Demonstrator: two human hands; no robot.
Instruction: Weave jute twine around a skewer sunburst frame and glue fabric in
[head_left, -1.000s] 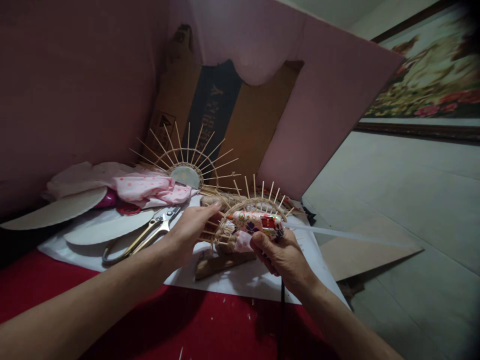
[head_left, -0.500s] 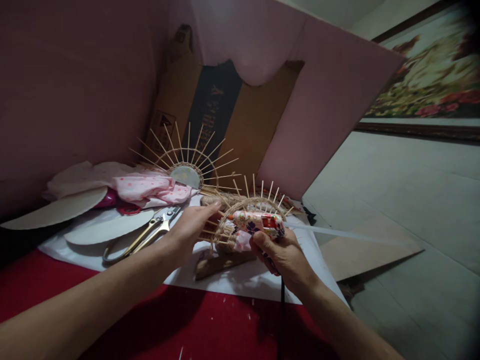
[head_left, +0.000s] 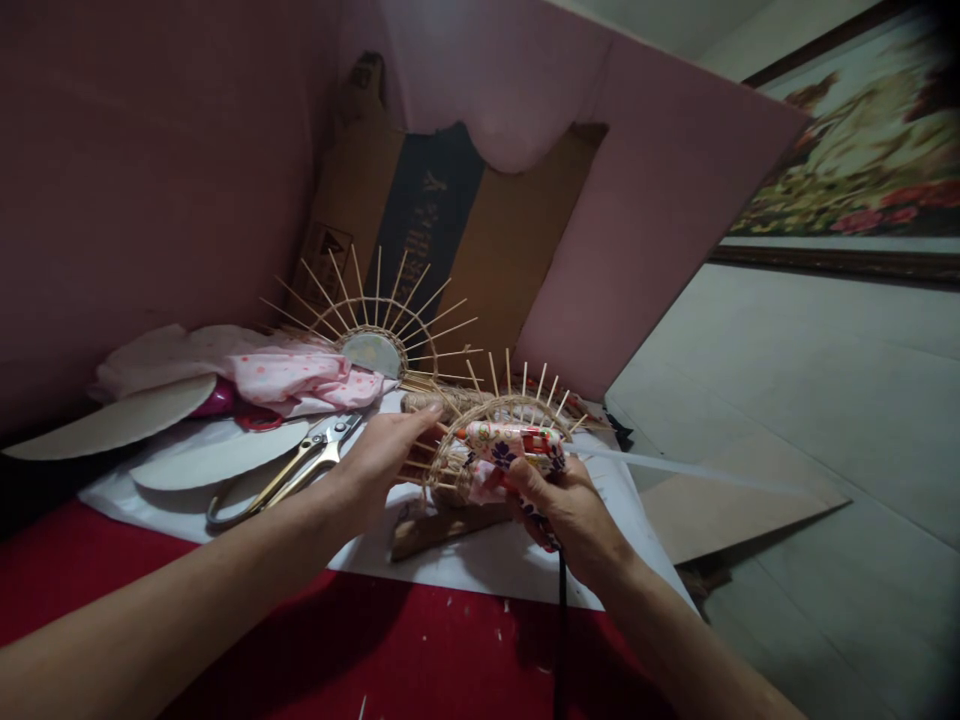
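My left hand point(head_left: 386, 450) grips the left side of a half-round frame of thin sticks and twine point(head_left: 454, 435), its sticks fanning outward. In my right hand point(head_left: 566, 510) is a flower-patterned glue gun point(head_left: 517, 447), its orange tip pointing left at the twine rim. A long translucent glue stick point(head_left: 660, 460) sticks out of its back, and a black cord point(head_left: 561, 620) hangs from its handle. Behind, a second stick sunburst point(head_left: 373, 310) with a round pale centre leans upright. Whether the tip touches the twine I cannot tell.
Gold-handled scissors point(head_left: 292, 475) lie left of my left hand, beside white curved pieces point(head_left: 217, 455) and polka-dot cloth point(head_left: 300, 380). A brown wooden piece point(head_left: 442, 530) rests on white paper point(head_left: 375, 560) over a red cloth point(head_left: 285, 640). Cardboard point(head_left: 517, 230) stands behind.
My right hand and the glue gun have shifted very slightly left along the twine rim. My left hand and the stick frame stay in place.
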